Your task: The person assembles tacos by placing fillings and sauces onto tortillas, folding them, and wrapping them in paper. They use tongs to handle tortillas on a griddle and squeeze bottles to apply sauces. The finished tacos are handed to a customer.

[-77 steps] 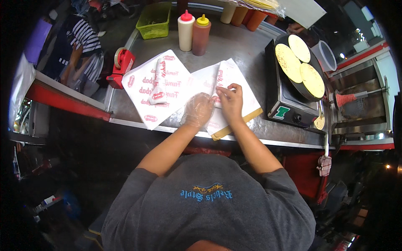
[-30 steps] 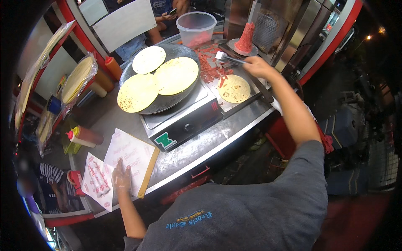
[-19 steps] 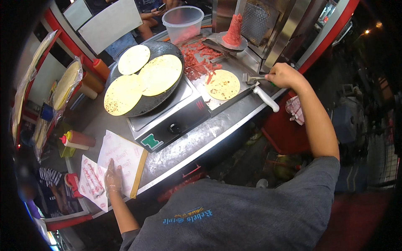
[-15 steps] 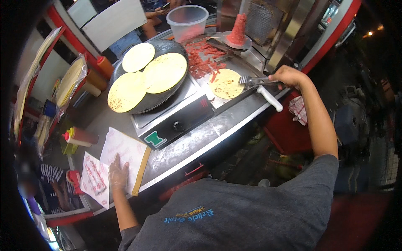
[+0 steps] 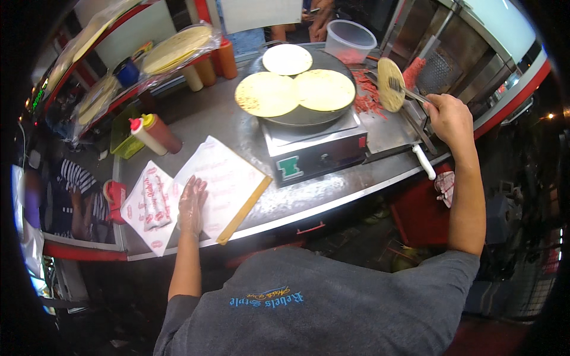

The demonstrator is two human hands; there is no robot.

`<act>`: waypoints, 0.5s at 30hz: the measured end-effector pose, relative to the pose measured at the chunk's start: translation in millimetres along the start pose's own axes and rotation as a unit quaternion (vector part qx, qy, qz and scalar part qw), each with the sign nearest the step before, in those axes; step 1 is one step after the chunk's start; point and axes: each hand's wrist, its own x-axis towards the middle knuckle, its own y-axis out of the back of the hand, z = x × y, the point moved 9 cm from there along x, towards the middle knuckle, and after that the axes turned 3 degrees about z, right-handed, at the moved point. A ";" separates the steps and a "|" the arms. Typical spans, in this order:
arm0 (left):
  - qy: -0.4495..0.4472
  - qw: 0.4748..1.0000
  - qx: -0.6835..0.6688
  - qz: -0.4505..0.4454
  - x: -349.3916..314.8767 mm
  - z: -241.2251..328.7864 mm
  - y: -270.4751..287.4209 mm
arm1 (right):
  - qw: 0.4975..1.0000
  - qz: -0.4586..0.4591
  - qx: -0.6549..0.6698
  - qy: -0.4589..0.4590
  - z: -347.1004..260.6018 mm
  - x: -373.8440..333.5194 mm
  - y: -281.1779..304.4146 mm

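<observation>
Metal counter point(image 5: 217, 113), tilted tan flatbread point(image 5: 389, 72).

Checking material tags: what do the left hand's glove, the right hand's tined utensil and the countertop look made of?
Glove: probably thin clear plastic; see-through, crinkled.
Tined utensil: likely metal; grey sheen.
Countertop: seemingly satin steel; grey, blurred reflections.

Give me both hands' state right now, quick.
Left hand: open, palm down on the white paper.
Right hand: closed, holding tongs that grip a flatbread.
</observation>
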 end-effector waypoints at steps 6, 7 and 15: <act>0.097 0.984 -0.143 -0.038 8.2 -1.3 2.4 | 0.890 -0.035 0.454 -0.009 -130.7 -33.0 -36.7; 0.129 0.977 -0.164 -0.045 9.9 -4.6 -0.5 | 0.868 -0.102 0.481 -0.068 -157.2 -52.9 -68.8; 0.134 0.976 -0.163 0.056 18.3 -15.3 25.5 | 0.913 -0.168 0.364 0.073 -348.1 -199.7 -143.7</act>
